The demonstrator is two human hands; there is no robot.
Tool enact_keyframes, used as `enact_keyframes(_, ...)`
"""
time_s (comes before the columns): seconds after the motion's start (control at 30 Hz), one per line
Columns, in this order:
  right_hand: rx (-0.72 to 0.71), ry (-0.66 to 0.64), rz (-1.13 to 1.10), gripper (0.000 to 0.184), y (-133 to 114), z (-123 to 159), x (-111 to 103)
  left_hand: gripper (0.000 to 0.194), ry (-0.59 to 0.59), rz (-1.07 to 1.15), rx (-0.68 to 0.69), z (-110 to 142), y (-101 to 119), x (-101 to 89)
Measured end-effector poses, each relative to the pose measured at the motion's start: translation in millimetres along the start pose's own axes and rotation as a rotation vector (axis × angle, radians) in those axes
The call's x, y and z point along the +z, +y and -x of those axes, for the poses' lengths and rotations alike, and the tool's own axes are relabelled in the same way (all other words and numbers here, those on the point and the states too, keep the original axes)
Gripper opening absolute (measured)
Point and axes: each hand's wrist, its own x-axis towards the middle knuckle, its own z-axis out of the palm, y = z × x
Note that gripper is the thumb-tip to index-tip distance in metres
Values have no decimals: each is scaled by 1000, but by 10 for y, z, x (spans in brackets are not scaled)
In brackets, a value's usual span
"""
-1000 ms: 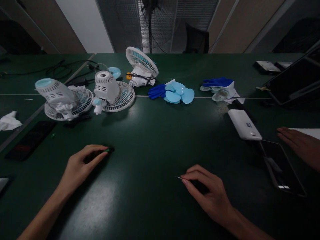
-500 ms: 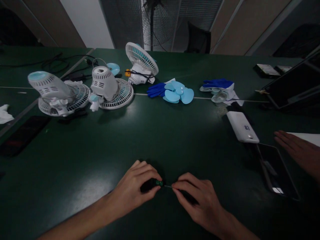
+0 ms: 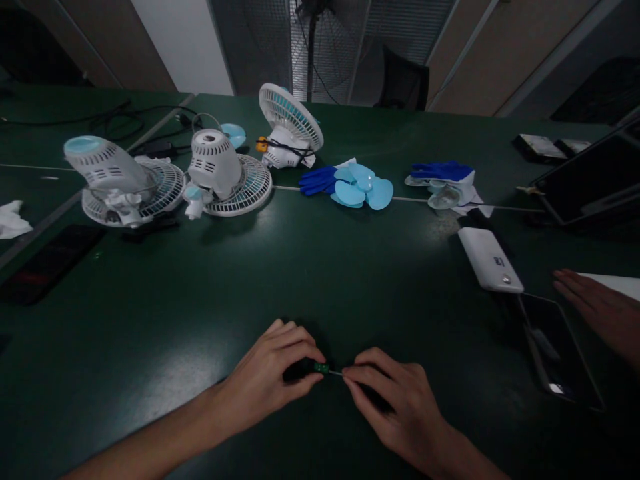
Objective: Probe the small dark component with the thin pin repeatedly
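Note:
Near the bottom middle of the head view, a small screwdriver (image 3: 321,368) with a green handle and a thin metal shaft lies level, just over or on the dark green table (image 3: 350,280). My left hand (image 3: 280,363) pinches the green handle between thumb and fingers, covering its rear end. From the other side, my right hand (image 3: 387,393) is closed on the far end of the shaft with thumb and fingertips. The shaft's tip is hidden in that pinch. A short stretch of bare shaft shows between the two hands.
White fans (image 3: 215,167) stand at the back left. Blue gloves (image 3: 317,180) and a light blue fan blade (image 3: 365,187) lie mid-table. At right are a white power bank (image 3: 491,260), a phone (image 3: 557,347) and another person's hand (image 3: 595,307). A dark phone (image 3: 50,263) lies left.
The view has shifted slightly, so the things on the table appear a little farther right. Both hands keep their hold on the screwdriver, and slightly more of its green handle shows.

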Motion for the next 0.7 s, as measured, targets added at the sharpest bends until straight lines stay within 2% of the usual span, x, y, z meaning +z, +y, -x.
enact_keyframes(0.2,-8,23,3,17,-5,-13,20,13,-20,-2,-1,-2,20,-22)
enact_keyframes(0.4,-65,-20,-26,17,-97,-43,51,19,-32,-14,20,0,50,-41)
enact_keyframes(0.53,-19,35,-47,16,-98,-31,28,15,-35,-12,32,-10,43,-43)
enact_keyframes(0.7,-15,10,-40,18,-66,-10,-16,16,-35,-34,32,-11,12,-40)
